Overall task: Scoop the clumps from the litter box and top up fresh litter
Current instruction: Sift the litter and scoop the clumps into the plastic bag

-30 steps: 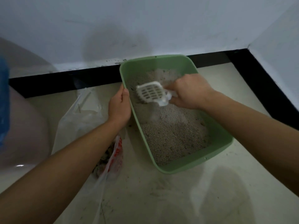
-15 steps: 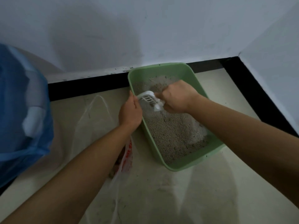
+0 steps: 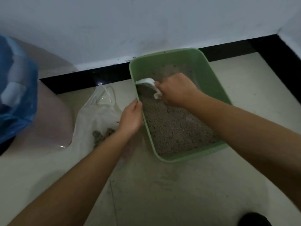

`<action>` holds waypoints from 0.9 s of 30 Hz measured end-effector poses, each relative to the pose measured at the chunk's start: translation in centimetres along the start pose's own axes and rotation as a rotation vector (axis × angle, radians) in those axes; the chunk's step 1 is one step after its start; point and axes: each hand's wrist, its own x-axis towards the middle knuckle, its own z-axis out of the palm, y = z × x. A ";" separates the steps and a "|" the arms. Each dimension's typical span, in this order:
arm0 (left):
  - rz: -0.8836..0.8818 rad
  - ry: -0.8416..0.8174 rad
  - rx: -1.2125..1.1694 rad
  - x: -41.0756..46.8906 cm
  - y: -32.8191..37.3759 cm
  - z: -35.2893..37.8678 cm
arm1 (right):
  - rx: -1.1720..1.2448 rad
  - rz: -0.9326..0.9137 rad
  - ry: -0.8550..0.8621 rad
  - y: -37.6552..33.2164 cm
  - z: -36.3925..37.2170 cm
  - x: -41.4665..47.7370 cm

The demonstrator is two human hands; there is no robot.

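The right hand (image 3: 175, 90) is gripping the handle of the white scoop (image 3: 147, 81), fingers curled tight around it. The scoop's head is digging into the grey litter (image 3: 175, 128) in the upper left corner of the green litter box (image 3: 162, 62), hard against the left wall. The scoop is lying left of the hand that is holding it, handle trailing down and right toward the knuckles.

The left hand (image 3: 130, 118) is clamping the box's left rim, thumb hooked over the edge, and looks to be steadying it. The box's long axis is running from the upper middle of the frame down toward the lower right.

The coming move seems to be turning on one relation: the clear plastic bag (image 3: 97, 115) is lying on the floor (image 3: 162, 193) just left of the box, mouth toward the top of the frame, with only the left wall and the left hand between it and the scoop. The right hand is carrying the load, though the left is nearer the bag.

The bag is already holding a few dark clumps (image 3: 101, 136) near its lower part. The box is holding a layer of litter, thinner toward the far end. Whether the scoop is carrying a clump cannot be told. A blue bag (image 3: 14, 95) is sitting at the left edge of the frame.
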 end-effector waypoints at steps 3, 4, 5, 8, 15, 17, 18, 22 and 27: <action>-0.041 0.004 -0.131 -2.4 -1.0 1.6 | 0.069 -0.105 -0.010 1.4 0.1 -2.7; -0.074 0.027 -0.190 -2.7 -1.0 2.1 | 0.086 -0.133 -0.022 2.3 -0.3 -3.3; -0.114 0.059 -0.248 -2.9 -1.0 2.5 | 0.100 -0.150 -0.036 3.3 -0.8 -4.0; -0.143 0.161 -0.346 -3.7 -0.7 3.8 | 0.118 -0.135 -0.070 5.8 -2.0 -6.0; -0.105 0.337 -0.387 -4.1 -0.8 5.7 | 0.118 -0.013 0.049 3.3 1.0 -7.6; -0.097 0.348 -0.398 -4.0 -1.0 5.8 | 0.137 -0.122 0.060 1.3 1.7 -7.8; -0.094 0.348 -0.403 -4.0 -1.0 5.9 | 0.140 -0.183 0.065 1.0 1.9 -8.1; -0.093 0.364 -0.428 -3.7 -1.2 6.0 | 0.092 -0.310 -0.027 3.8 0.6 -9.4; -0.100 0.349 -0.402 -3.7 -1.6 5.9 | -0.040 -0.033 0.057 5.3 -0.2 -5.3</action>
